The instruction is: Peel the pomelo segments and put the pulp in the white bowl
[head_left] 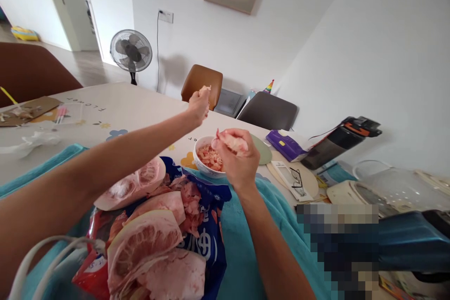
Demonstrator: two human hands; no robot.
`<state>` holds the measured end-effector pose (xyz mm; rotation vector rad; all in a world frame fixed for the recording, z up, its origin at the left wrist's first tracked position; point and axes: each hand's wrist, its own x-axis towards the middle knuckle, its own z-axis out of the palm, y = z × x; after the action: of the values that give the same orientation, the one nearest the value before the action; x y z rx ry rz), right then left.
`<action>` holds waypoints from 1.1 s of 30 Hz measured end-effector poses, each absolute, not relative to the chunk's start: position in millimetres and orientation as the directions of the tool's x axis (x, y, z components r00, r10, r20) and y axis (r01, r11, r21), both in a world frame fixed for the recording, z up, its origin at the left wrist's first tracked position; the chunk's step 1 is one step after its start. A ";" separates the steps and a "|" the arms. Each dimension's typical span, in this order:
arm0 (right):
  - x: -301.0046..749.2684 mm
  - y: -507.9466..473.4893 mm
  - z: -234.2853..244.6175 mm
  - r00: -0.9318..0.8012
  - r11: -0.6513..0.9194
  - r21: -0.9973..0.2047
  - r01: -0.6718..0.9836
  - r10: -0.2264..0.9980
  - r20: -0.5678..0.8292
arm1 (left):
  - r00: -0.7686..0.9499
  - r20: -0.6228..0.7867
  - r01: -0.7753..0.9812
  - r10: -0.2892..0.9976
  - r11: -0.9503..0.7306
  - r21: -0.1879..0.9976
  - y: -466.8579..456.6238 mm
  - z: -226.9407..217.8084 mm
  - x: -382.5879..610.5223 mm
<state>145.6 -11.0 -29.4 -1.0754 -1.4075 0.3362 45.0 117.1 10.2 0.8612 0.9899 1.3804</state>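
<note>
My left hand [199,107] is stretched out past the bowl, fingers closed round a pale scrap of pomelo membrane [205,89] that mostly hides in the grip. Beside the bowl's right rim, my right hand [246,164] grips a pomelo segment [236,144] with pinkish white skin. Partly behind that hand stands a white bowl [198,165], holding loose pink pomelo flesh [210,157]. Closer to me, a blue printed bag [220,243] lies under thick cut pomelo rind [144,243], another hollowed rind piece [151,173] and torn peelings [191,201].
A teal towel [242,243] covers the near table edge. Rightward are glasses [297,179], a purple pack [286,144], a dark bottle [337,140] and a clear-lidded container [393,187]. A white cable [45,253] loops at lower left. Crumpled tissue [35,143] lies left; chairs stand beyond.
</note>
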 end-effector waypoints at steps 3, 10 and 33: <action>144.2 -5.7 -24.5 0.222 0.473 -0.866 0.162 0.837 0.499 | 0.085 -0.104 -0.359 0.991 0.128 0.925 121.1 13.7 18.4; 153.9 10.7 -34.9 0.165 0.231 -0.927 -0.297 0.968 0.188 | 0.352 -0.255 -0.262 0.901 0.356 0.897 90.8 13.7 -0.7; 150.9 9.9 -42.2 0.110 0.131 -0.961 -0.243 0.988 0.107 | 0.860 -0.024 0.436 0.510 -0.708 0.556 -83.8 -16.0 -47.1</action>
<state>150.9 9.9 -42.2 -0.9824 -1.0106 1.1618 -47.1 -83.8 -16.0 2.4672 0.6866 0.1762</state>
